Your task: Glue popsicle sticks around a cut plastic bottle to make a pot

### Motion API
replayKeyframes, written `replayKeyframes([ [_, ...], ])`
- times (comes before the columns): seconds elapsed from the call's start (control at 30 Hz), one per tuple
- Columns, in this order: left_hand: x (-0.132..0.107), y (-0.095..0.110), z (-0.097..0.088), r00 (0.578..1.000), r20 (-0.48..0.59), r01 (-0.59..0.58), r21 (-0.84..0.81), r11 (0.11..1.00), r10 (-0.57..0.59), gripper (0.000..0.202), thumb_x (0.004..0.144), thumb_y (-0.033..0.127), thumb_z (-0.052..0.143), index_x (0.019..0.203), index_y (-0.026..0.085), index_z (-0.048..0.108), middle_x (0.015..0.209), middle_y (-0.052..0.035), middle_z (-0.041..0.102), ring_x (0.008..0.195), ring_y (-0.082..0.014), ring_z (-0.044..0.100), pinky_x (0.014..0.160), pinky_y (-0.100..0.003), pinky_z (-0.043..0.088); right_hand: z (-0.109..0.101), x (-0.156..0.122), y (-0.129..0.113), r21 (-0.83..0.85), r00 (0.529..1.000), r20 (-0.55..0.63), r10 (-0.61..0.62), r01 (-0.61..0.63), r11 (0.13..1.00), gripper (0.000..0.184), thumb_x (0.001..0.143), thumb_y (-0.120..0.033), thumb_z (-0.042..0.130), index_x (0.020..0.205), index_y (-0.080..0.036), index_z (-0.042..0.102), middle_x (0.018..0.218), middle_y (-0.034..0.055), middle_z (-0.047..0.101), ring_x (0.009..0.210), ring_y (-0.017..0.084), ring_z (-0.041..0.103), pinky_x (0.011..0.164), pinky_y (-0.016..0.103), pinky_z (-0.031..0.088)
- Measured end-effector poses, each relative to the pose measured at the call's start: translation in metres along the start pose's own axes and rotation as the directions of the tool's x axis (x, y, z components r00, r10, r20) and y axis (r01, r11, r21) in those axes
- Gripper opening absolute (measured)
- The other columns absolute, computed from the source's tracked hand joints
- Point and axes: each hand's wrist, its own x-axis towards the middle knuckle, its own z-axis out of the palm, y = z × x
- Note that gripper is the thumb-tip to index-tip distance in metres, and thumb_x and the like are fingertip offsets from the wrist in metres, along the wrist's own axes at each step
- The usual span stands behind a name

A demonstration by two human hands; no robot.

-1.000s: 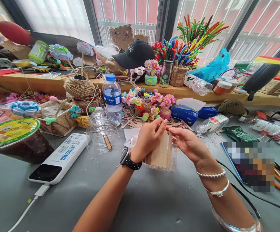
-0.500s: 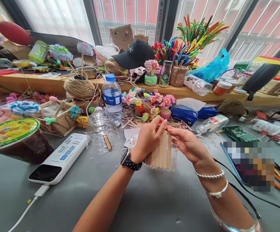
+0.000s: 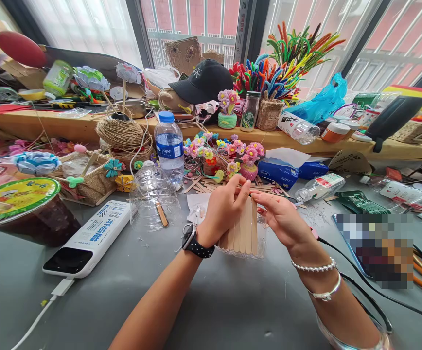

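Wooden sticks (image 3: 245, 233) lie side by side against a clear plastic piece (image 3: 262, 242), low over the counter (image 3: 240, 306) in front of the person. They should be light and stiff, while the thin plastic may bend or slip; I would hold both together, by the flat faces. The sticks look pale and narrow, with rounded lower ends. The left hand (image 3: 228, 210) is curled over their upper part and appears to grip them. The right hand (image 3: 282, 216) is loosely bent near the top; whether it pinches something, I cannot tell.
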Motion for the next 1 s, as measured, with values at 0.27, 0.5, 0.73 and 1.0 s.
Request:
replayKeyframes([
  [0.27, 0.000, 0.000, 0.000, 1.000, -0.006, -0.002, -0.012, 1.000, 0.002, 0.022, 0.087, 0.033, 0.036, 0.075, 0.019, 0.048, 0.053, 0.0063, 0.045, 0.044, -0.0082, 0.038, 0.047, -0.020, 0.026, 0.002, -0.002, 0.000, -0.008, 1.000, -0.014, -0.016, 0.016, 1.000, 0.020, 0.059, -0.035, 0.068, 0.074, -0.023, 0.069, 0.100, 0.0017, 0.063, 0.098, 0.018, 0.048, 0.080, 0.030, 0.032],
  [0.5, 0.000, 0.001, 0.000, 1.000, -0.002, 0.002, -0.002, 1.000, -0.002, 0.022, 0.087, 0.033, 0.036, 0.076, 0.019, 0.048, 0.053, 0.0059, 0.046, 0.044, -0.0085, 0.039, 0.047, -0.021, 0.026, 0.002, -0.001, 0.001, -0.023, 1.000, -0.012, -0.025, 0.024, 0.999, 0.020, 0.058, -0.035, 0.068, 0.074, -0.022, 0.068, 0.100, 0.0020, 0.063, 0.096, 0.018, 0.049, 0.078, 0.029, 0.033],
  [0.73, 0.000, 0.000, -0.001, 1.000, 0.004, 0.007, 0.008, 1.000, -0.007, 0.023, 0.086, 0.035, 0.035, 0.076, 0.019, 0.049, 0.052, 0.0059, 0.045, 0.044, -0.0088, 0.040, 0.047, -0.021, 0.026, 0.003, -0.001, 0.001, -0.068, 0.999, -0.009, -0.048, 0.047, 0.997, 0.017, 0.059, -0.037, 0.068, 0.069, -0.023, 0.066, 0.093, 0.0006, 0.063, 0.091, 0.017, 0.050, 0.077, 0.029, 0.034],
  [1.0, 0.002, -0.007, -0.003, 1.000, 0.011, 0.024, -0.073, 0.997, -0.024, 0.021, 0.086, 0.034, 0.037, 0.078, 0.018, 0.048, 0.051, 0.0062, 0.045, 0.045, -0.0084, 0.042, 0.047, -0.020, 0.026, -0.008, -0.007, -0.012, -0.365, 0.957, 0.216, -0.194, 0.264, 0.893, 0.041, 0.068, -0.042, 0.060, 0.103, -0.023, 0.055, 0.111, 0.0056, 0.055, 0.103, 0.020, 0.049, 0.086, 0.034, 0.038],
])
